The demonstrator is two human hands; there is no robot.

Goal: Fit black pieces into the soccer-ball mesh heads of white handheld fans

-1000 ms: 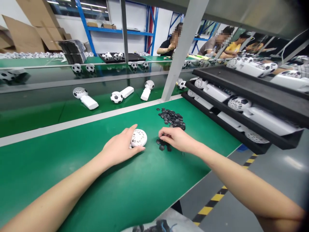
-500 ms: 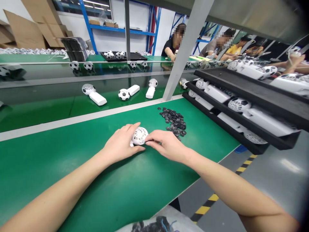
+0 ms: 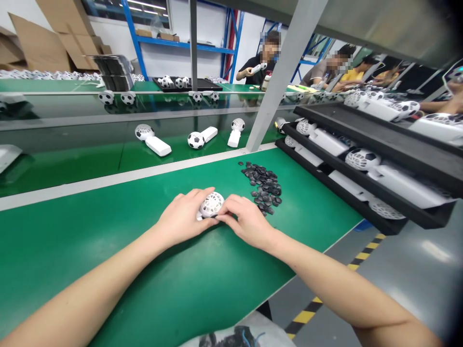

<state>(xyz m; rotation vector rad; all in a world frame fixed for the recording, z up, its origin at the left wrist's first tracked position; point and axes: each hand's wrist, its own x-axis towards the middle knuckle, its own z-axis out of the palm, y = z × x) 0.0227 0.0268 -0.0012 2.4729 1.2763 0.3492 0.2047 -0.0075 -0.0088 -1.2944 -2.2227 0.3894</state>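
1. Ball, white and latticed with many openings, rests on the green work surface in front of me, between my two hands.
2. My left hand is wrapped around the ball's left side, fingers behind it and thumb along the near edge, holding it. A bit of white shows beneath, beside my palm.
3. My right hand is narrowed to a pinch at the ball's lower right, holding a small dark piece against it; its outline is mostly hidden.
4. Just beyond my right hand lies a loose pile of black pieces.
5. Farther off, across the pale edge strip, three white-handled balls lie on the glossy green belt, well apart from my hands.
6. To my right stand stacked black trays bearing more white-handled units.
7. Across the line, a co-worker's hand holds up a white item.
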